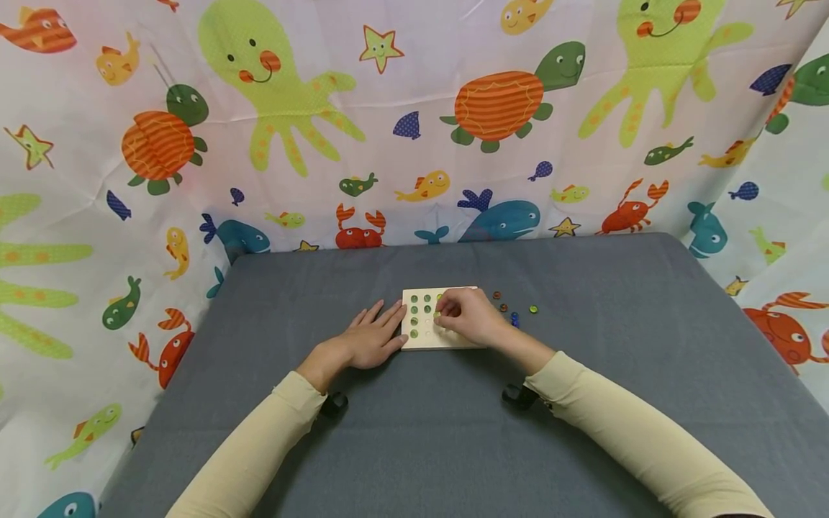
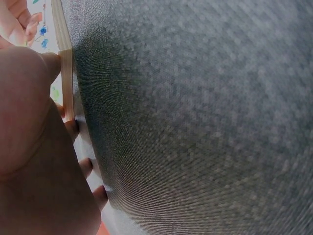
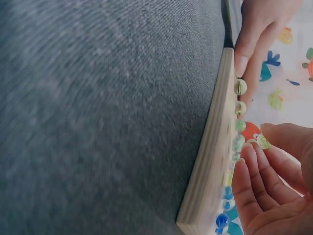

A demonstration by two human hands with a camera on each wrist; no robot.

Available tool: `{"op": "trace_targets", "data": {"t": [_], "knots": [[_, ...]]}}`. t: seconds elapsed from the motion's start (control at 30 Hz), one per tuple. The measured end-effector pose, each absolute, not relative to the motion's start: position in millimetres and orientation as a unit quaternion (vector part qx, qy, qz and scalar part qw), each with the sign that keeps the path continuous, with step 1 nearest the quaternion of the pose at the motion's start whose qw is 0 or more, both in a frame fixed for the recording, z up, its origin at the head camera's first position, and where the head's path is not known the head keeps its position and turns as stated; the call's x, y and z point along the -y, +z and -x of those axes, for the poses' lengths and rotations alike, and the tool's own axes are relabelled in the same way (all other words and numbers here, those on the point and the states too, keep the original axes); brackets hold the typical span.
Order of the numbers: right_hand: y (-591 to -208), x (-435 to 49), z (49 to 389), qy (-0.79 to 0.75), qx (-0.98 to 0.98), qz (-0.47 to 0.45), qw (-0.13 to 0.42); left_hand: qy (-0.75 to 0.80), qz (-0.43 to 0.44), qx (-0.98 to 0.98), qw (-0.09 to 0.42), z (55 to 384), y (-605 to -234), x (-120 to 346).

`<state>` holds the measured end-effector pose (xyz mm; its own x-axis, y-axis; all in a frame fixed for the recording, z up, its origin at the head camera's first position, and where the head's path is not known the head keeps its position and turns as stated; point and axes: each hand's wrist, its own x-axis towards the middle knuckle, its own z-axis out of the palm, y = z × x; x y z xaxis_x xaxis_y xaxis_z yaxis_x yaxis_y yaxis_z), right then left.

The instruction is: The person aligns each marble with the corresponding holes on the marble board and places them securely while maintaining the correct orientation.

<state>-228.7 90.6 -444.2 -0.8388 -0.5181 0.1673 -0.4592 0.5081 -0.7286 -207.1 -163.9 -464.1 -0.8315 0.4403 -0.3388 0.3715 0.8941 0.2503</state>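
Observation:
A pale wooden board with rows of round holes lies on the table. Greenish glass marbles sit in its left column and in part of the column beside it. My left hand is spread at the board's left side, with the thumb against its edge in the left wrist view. Over the board, my right hand pinches a yellow-green marble between thumb and fingertips. Part of the board is hidden under the right hand in the head view.
Right of the board lie loose marbles: blue ones, an amber one with another just below it, and a yellow-green one farther right. A grey cloth covers the table. Behind it hangs a sea-animal curtain.

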Motion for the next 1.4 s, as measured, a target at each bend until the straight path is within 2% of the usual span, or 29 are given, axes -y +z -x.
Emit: {"op": "trace_targets", "data": {"t": [0.73,1.4], "knots": [[-456.6,-76.4,234.7,-0.39,-0.877,0.28,0.039,0.085,-0.21,-0.953,0.199,206.2,-462.3,163.4],[-455.6,-66.4,229.3,-0.335,-0.904,0.267,0.004,0.092,-0.214,-0.953,0.194,207.2,-465.1,163.8]]}}
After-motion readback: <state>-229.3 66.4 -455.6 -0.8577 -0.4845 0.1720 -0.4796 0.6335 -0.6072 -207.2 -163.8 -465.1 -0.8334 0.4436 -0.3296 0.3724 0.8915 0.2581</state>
